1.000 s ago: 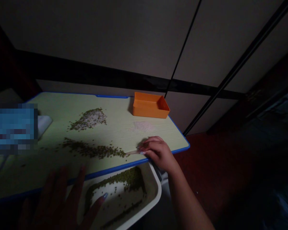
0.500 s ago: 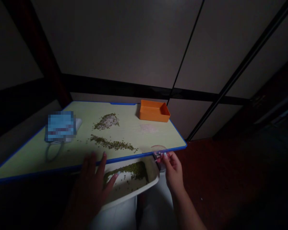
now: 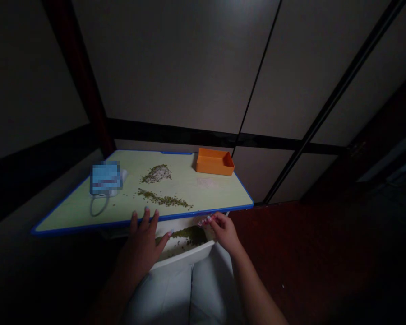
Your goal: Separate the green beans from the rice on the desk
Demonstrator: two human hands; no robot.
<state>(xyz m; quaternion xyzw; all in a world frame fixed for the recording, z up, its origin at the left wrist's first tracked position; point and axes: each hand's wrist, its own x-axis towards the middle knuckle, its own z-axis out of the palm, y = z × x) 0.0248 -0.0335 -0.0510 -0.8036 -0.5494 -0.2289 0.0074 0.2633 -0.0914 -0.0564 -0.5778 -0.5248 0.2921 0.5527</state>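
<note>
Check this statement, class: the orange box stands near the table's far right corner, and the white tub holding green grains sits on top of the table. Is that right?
Not quite: the white tub holding green grains is not on top of the table. The head view shows it below the near edge, which partly hides it. The orange box does stand near the far right corner.

Dimly lit grey panels [image 3: 179, 67] — black band [image 3: 176, 135] across, dark red floor [image 3: 270, 243]
</note>
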